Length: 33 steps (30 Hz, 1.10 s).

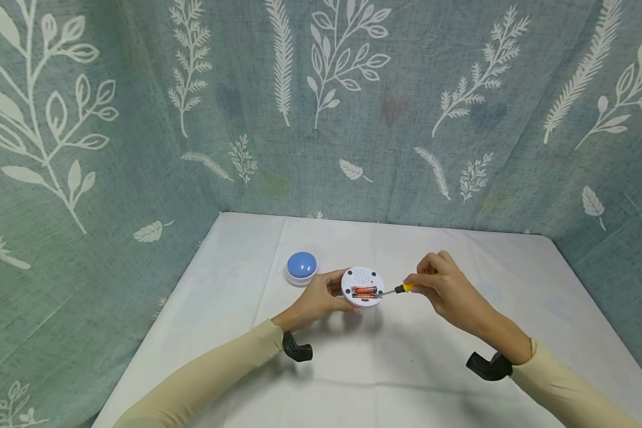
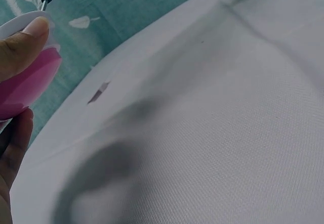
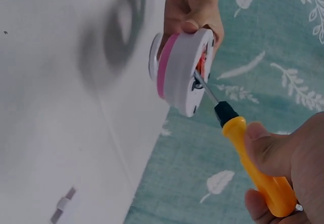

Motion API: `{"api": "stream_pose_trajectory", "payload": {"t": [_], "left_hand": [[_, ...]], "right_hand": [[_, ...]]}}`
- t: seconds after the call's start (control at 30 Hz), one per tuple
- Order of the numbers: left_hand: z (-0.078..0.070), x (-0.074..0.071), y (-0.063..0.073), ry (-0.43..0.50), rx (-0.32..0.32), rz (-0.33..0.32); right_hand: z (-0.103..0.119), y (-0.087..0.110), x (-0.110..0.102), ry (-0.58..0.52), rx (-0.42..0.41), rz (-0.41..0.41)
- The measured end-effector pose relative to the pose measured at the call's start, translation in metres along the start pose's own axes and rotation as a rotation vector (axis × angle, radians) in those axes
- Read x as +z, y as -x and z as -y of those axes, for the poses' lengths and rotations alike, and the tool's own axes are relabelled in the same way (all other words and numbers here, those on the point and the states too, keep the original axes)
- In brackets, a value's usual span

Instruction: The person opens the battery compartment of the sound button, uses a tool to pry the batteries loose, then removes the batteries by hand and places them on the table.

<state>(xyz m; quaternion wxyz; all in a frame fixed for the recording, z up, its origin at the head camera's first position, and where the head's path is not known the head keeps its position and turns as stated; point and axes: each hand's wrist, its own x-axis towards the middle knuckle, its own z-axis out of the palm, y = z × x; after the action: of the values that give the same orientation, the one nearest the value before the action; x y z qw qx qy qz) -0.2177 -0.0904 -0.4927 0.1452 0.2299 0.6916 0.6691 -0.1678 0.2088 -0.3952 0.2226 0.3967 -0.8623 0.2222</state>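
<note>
My left hand (image 1: 317,299) grips a round push-button buzzer (image 1: 361,277) by its edge, thumb on the rim. Its white underside, with speaker holes and dark feet, faces me; the pink top (image 2: 38,80) is turned away. Two red batteries (image 1: 364,290) lie in the uncovered battery compartment. My right hand (image 1: 449,291) holds a screwdriver by its yellow handle (image 3: 258,176). The metal shaft (image 3: 206,88) reaches into the compartment at one end of the batteries; the tip is hidden in the right wrist view.
A second buzzer with a blue dome (image 1: 302,265) stands on the white-covered table (image 1: 235,255), just beyond my left hand. Green leaf-patterned cloth (image 1: 353,148) hangs behind the table and along its sides. Black wrist mounts (image 1: 490,366) sit at both sleeves.
</note>
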Motion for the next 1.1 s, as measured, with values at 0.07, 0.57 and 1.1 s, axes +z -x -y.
{"api": "stream_pose_trajectory", "payload": {"t": [0.07, 0.57, 1.1], "left_hand": [[0.000, 0.000, 0.000, -0.016, 0.003, -0.008], [0.005, 0.000, 0.002, -0.084, -0.001, -0.021], [0.003, 0.001, 0.001, -0.023, -0.011, -0.038]], "right_hand": [[0.003, -0.003, -0.002, 0.018, -0.019, 0.002], [0.002, -0.007, 0.004, 0.026, -0.040, 0.024], [-0.019, 0.021, 0.021, -0.119, 0.195, -0.046]]}}
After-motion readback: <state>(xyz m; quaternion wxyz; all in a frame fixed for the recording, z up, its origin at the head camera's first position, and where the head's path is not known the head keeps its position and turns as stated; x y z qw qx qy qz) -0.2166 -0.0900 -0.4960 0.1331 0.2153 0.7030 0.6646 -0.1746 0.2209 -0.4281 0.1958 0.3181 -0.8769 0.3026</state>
